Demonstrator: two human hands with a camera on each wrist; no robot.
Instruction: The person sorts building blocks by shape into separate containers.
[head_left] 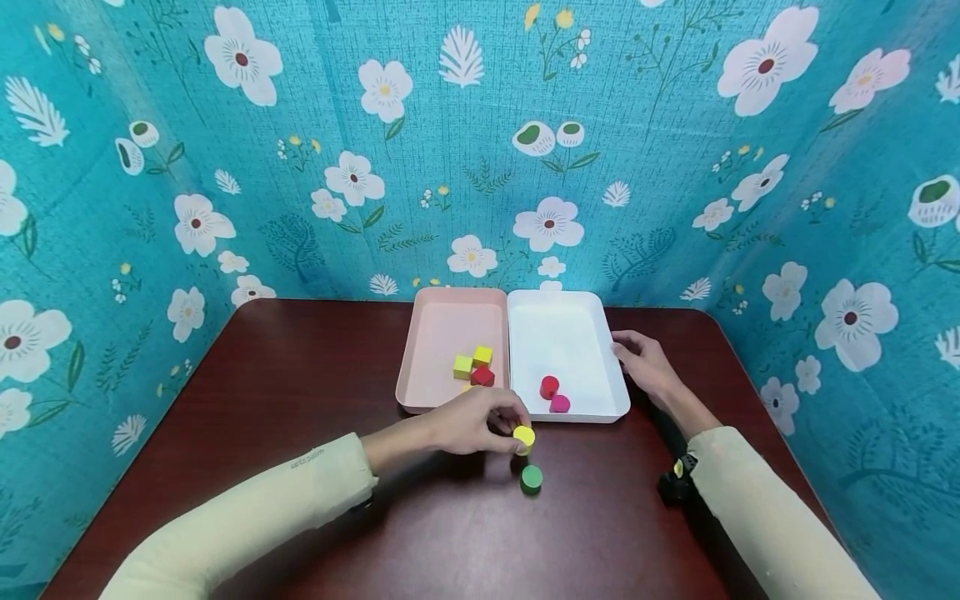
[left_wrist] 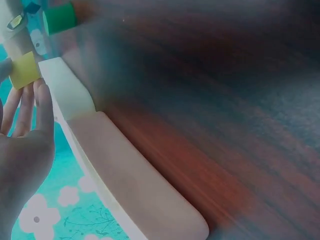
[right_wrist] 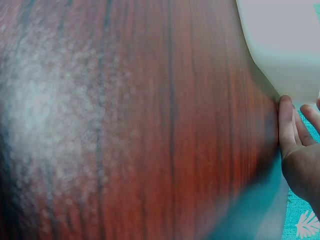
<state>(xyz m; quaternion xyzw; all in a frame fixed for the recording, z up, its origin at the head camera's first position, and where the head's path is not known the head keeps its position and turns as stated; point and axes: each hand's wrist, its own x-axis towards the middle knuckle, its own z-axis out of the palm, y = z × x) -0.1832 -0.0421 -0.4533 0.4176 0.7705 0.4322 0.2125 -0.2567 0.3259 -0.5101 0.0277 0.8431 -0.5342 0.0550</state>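
Observation:
My left hand (head_left: pixel 474 421) pinches a yellow cylinder (head_left: pixel 524 437) between thumb and fingers, just in front of where two trays meet. In the left wrist view the same cylinder shows its flat-looking side. A green cylinder (head_left: pixel 531 479) stands on the table a little nearer than the held one. My right hand (head_left: pixel 648 364) touches the right edge of the white tray (head_left: pixel 577 333) with fairly straight fingers. Inside that tray lie a red cylinder (head_left: pixel 550 387) and a pink piece (head_left: pixel 559 404).
Left of the white tray sits a pink tray (head_left: pixel 450 325) with yellow blocks (head_left: pixel 462 367) and a red block (head_left: pixel 482 377); my left hand partly hides its front. Both trays stand on a dark wooden table (head_left: pixel 315 358). Blue floral cloth (head_left: pixel 420 167) hangs behind and along the sides.

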